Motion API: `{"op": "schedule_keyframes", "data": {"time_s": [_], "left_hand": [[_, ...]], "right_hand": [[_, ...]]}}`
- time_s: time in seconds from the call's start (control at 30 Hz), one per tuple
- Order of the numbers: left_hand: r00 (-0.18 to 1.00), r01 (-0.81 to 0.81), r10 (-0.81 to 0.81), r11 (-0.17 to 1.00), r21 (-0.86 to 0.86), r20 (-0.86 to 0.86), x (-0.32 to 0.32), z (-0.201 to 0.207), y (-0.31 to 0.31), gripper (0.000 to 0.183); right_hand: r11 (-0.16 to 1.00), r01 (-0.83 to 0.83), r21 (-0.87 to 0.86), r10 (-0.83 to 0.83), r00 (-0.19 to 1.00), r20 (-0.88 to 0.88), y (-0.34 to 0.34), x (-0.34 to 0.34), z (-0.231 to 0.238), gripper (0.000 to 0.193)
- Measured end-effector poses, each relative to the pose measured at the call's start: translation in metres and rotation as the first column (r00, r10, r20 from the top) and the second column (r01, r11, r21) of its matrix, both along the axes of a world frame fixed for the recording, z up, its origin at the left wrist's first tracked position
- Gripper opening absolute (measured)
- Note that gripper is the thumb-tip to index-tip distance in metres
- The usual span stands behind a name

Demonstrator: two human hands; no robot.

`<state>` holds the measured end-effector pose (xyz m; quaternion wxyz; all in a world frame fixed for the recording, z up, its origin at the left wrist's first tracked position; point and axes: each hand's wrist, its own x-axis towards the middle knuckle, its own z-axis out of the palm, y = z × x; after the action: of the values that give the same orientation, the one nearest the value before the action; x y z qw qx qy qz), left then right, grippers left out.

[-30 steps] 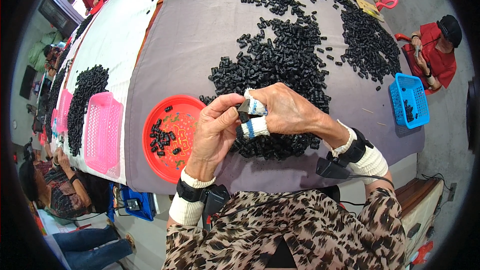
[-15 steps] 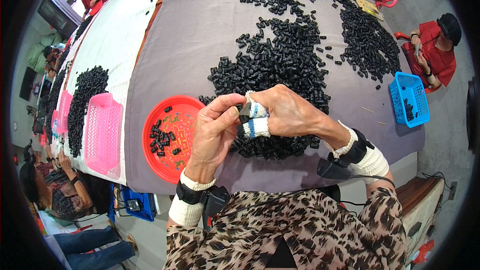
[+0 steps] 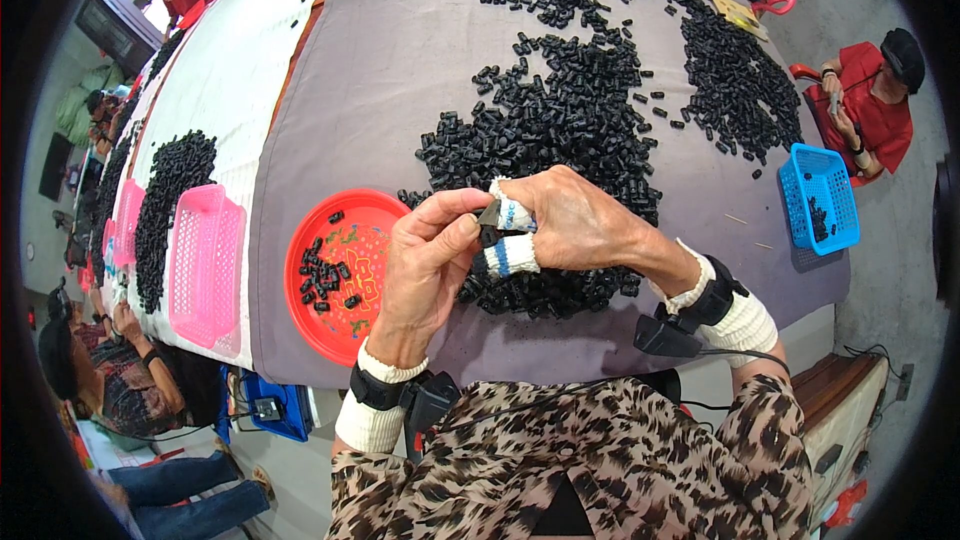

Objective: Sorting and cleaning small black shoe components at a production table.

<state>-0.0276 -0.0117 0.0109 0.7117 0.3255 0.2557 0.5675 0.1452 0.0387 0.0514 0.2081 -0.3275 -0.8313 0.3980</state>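
Observation:
Above the near edge of a heap of small black cylindrical parts (image 3: 540, 130), my two hands meet. My left hand (image 3: 425, 260) is closed, thumb and fingertips pinching a small dark flat piece (image 3: 488, 213). Just below it, a small black part (image 3: 489, 236) shows between the left thumb and the covered fingers of my right hand (image 3: 570, 220). That hand is bent closed, with white knitted finger covers marked in blue; its fingertips are mostly hidden. A round red tray (image 3: 305, 325) with several black parts on its patterned bottom lies left of my left hand.
A pink basket (image 3: 180, 265) stands farther left beside another black heap (image 3: 175, 200). At the right edge is a blue basket (image 3: 845, 200) near a seated person in red (image 3: 880, 115). Two thin sticks (image 3: 735, 219) lie on the grey cloth. Other people sit around the table.
The small dark piece between my fingers has tilted slightly, and more of the black part shows beneath it. Both hands stay in nearly the same place.

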Motion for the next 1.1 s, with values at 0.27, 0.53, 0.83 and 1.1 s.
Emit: {"op": "schedule_keyframes", "data": {"time_s": [0.27, 0.53, 0.83, 1.1], "left_hand": [[0.999, -0.014, 0.014, 1.0, -0.011, -0.035, 0.002, 0.004, -0.001, 0.02], [0.989, 0.043, -0.038, 0.998, -0.035, 0.146, 0.003, -0.003, -0.001, 0.024], [1.0, -0.004, 0.004, 1.0, 0.02, 0.025, 0.005, 0.0, 0.0, 0.023], [0.998, -0.017, 0.02, 0.999, -0.051, 0.059, 0.006, -0.002, -0.002, 0.025]], "right_hand": [[0.998, -0.027, 0.049, 0.028, 1.0, -0.011, -0.002, 0.002, -0.009, 0.028], [0.997, 0.067, -0.025, -0.07, 0.989, -0.134, -0.005, 0.0, -0.003, 0.025], [0.995, 0.098, 0.001, -0.098, 0.993, -0.068, -0.007, -0.003, 0.005, 0.03], [0.996, 0.089, -0.027, -0.091, 0.991, -0.098, -0.003, -0.001, -0.007, 0.032]]}}
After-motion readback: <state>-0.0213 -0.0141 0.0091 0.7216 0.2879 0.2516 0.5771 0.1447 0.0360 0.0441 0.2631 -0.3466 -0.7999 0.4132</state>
